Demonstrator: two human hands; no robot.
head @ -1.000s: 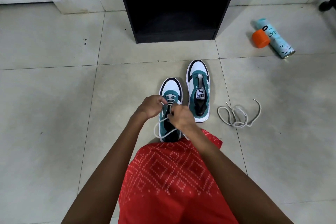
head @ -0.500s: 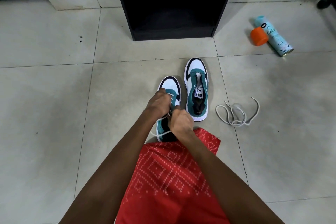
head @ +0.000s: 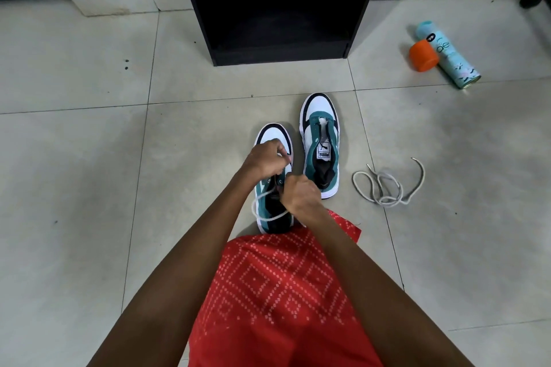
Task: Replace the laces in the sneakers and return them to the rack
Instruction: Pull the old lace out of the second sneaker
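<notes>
Two white, teal and black sneakers stand side by side on the tiled floor, toes pointing away from me. Over the left sneaker (head: 269, 211) my left hand (head: 265, 159) pinches a white lace (head: 258, 199) near the toe end. My right hand (head: 301, 195) grips the same lace over the tongue, and a loop of it hangs off the shoe's left side. The right sneaker (head: 320, 143) has no lace, its tongue showing. A second white lace (head: 384, 185) lies loose on the floor to the right. The black rack (head: 277, 9) stands ahead.
An orange cap (head: 423, 55) and a light blue spray can (head: 447, 55) lie on the floor at the far right. A red patterned cloth (head: 277, 292) covers my lap between my arms. Bare tiles stretch to the left.
My left hand has moved forward toward the toe of the left sneaker, while my right hand has drawn back slightly with the lace. The lace loop at the shoe's left has shifted.
</notes>
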